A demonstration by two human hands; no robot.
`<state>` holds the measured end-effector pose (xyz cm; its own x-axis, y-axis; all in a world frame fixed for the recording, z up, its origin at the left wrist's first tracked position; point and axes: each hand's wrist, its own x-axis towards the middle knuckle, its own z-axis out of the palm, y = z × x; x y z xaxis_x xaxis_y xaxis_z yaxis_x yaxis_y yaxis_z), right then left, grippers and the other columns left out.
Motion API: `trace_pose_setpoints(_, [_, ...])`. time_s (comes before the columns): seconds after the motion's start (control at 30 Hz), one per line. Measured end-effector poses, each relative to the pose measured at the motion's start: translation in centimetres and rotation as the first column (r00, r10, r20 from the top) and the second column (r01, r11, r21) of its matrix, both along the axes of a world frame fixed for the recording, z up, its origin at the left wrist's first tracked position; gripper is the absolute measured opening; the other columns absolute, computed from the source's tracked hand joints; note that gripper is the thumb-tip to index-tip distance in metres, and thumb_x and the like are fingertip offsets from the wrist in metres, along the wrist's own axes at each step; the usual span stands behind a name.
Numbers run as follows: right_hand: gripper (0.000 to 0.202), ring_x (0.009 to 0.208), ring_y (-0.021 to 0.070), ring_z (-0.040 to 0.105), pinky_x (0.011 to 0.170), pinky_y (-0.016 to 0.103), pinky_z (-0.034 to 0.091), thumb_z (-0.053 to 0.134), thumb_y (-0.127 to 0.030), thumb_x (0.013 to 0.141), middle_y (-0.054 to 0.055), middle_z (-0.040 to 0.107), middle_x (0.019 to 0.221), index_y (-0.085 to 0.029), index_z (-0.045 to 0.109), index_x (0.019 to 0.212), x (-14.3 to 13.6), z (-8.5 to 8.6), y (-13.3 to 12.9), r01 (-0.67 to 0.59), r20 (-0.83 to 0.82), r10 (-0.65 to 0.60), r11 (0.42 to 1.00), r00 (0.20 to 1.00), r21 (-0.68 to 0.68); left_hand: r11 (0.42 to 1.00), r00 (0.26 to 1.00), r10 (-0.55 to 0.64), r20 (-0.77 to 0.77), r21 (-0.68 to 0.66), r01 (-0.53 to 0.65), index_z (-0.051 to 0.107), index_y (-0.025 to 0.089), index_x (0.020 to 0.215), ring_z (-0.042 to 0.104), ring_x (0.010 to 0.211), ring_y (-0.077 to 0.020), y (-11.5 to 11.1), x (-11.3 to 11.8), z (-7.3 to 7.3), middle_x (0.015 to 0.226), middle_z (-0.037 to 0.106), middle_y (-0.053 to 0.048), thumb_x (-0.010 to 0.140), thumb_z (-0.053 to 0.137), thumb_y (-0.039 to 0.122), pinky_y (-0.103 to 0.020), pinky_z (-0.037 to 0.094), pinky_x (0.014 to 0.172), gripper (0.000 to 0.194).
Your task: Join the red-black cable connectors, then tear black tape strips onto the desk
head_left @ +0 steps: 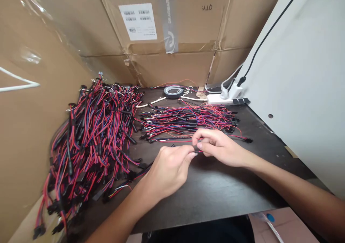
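Observation:
Over the middle of the dark table, my left hand [172, 166] pinches a thin wire cable [198, 151] between thumb and forefinger. Only a short dark and reddish stretch of it shows between my hands. My right hand [219, 148] meets it from the right, its fingers curled in and closed on the same cable; the exact hold is partly hidden by the fingers. Behind my hands lies a flat bundle of red, black and purple wire cables [185, 119] with black connectors. Several loose cable ends [121, 188] stick out near my left forearm.
A tall heap of similar cables [99, 128] covers the table's left side. At the back lie a roll of black tape [173, 92] and a white power strip [219, 99] with plugs. Cardboard [107, 27] walls the back and left; a white panel [304, 74] stands at right.

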<state>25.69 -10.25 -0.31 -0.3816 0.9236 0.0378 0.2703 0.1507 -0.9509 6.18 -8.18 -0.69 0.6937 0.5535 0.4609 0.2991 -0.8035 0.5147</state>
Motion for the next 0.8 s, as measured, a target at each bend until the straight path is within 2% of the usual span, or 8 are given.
trace_pose_setpoints(0.07, [0.010, 0.050, 0.0086, 0.040, 0.048, 0.020, 0.030, 0.044, -0.020, 0.086, -0.005, 0.048, 0.058, -0.016, 0.053, 0.089, 0.2, -0.1, -0.1, -0.049, 0.050, 0.046, 0.996, 0.998, 0.076, 0.968, 1.000, 0.022, 0.004, -0.250, -0.021, 0.063, 0.014, 0.074, 0.044, 0.048, -0.0079, 0.1, 0.1, 0.5, 0.056, 0.053, 0.004, 0.090, 0.049, 0.015, -0.020, 0.032, 0.048, 0.020])
trace_pose_setpoints(0.17, [0.015, 0.050, 0.0086, 0.040, 0.051, 0.021, 0.031, 0.047, -0.019, 0.087, -0.006, 0.049, 0.059, -0.015, 0.056, 0.098, 0.4, -0.1, -0.4, -0.123, 0.206, 0.067, 0.954, 0.976, 0.274, 0.795, 0.996, 0.055, 0.071, -0.607, -0.001, 0.054, 0.014, 0.059, 0.035, 0.048, -0.0066, 0.4, 0.4, 0.9, 0.051, 0.041, 0.005, 0.084, 0.053, 0.021, -0.019, 0.024, 0.046, 0.025])
trace_pose_setpoints(0.27, [0.022, 0.051, 0.0081, 0.039, 0.056, 0.023, 0.033, 0.049, -0.010, 0.083, -0.006, 0.051, 0.063, -0.016, 0.057, 0.102, 0.5, -0.3, -0.6, -0.215, 0.342, 0.044, 0.851, 0.939, 0.479, 0.482, 0.981, 0.106, 0.160, -0.871, 0.090, 0.048, 0.015, 0.056, 0.023, 0.042, -0.0047, 0.6, 0.6, 0.8, 0.049, 0.030, 0.007, 0.078, 0.059, 0.030, -0.018, 0.016, 0.041, 0.029])
trace_pose_setpoints(0.33, [0.022, 0.052, 0.0086, 0.041, 0.056, 0.024, 0.031, 0.049, -0.007, 0.083, -0.004, 0.053, 0.065, -0.015, 0.058, 0.101, 0.6, -0.6, -0.6, -0.262, 0.383, 0.025, 0.769, 0.923, 0.583, 0.250, 0.970, 0.158, 0.184, -0.958, 0.141, 0.050, 0.016, 0.059, 0.014, 0.039, -0.0033, 0.7, 0.5, 0.6, 0.046, 0.024, 0.010, 0.075, 0.064, 0.034, -0.019, 0.009, 0.038, 0.029])
trace_pose_setpoints(0.4, [0.016, 0.054, 0.0094, 0.043, 0.054, 0.025, 0.029, 0.048, -0.009, 0.087, -0.003, 0.055, 0.066, -0.015, 0.058, 0.098, 0.6, -1.0, -0.4, -0.277, 0.386, 0.008, 0.710, 0.922, 0.648, 0.076, 0.964, 0.178, 0.197, -0.980, 0.186, 0.052, 0.015, 0.061, 0.010, 0.039, -0.0023, 0.6, 0.4, 0.5, 0.045, 0.022, 0.011, 0.073, 0.069, 0.034, -0.019, 0.006, 0.038, 0.028])
trace_pose_setpoints(0.43, [0.014, 0.054, 0.0096, 0.044, 0.054, 0.025, 0.029, 0.048, -0.010, 0.088, -0.002, 0.055, 0.065, -0.015, 0.058, 0.097, 0.7, -1.1, -0.4, -0.279, 0.380, 0.007, 0.692, 0.925, 0.666, 0.019, 0.962, 0.178, 0.205, -0.979, 0.205, 0.052, 0.015, 0.061, 0.009, 0.040, -0.0019, 0.6, 0.3, 0.5, 0.046, 0.021, 0.011, 0.072, 0.072, 0.032, -0.018, 0.005, 0.038, 0.028])
trace_pose_setpoints(0.53, [0.012, 0.052, 0.0097, 0.045, 0.053, 0.025, 0.029, 0.045, -0.013, 0.093, -0.002, 0.056, 0.064, -0.015, 0.057, 0.095, 0.6, -1.5, -0.2, -0.268, 0.338, 0.031, 0.678, 0.941, 0.685, -0.060, 0.962, 0.166, 0.218, -0.971, 0.230, 0.052, 0.014, 0.060, 0.009, 0.042, -0.0010, 0.6, 0.1, 0.9, 0.048, 0.022, 0.011, 0.068, 0.076, 0.028, -0.018, 0.005, 0.039, 0.029])
trace_pose_setpoints(0.8, [0.012, 0.054, 0.0094, 0.047, 0.053, 0.025, 0.031, 0.046, -0.016, 0.096, -0.001, 0.057, 0.065, -0.015, 0.057, 0.095, 0.4, -1.3, -0.2, -0.250, 0.288, 0.067, 0.705, 0.955, 0.664, -0.135, 0.972, 0.118, 0.205, -0.966, 0.220, 0.051, 0.013, 0.062, 0.011, 0.043, -0.0002, 0.9, -0.1, 1.3, 0.050, 0.024, 0.011, 0.066, 0.076, 0.021, -0.018, 0.006, 0.039, 0.027])
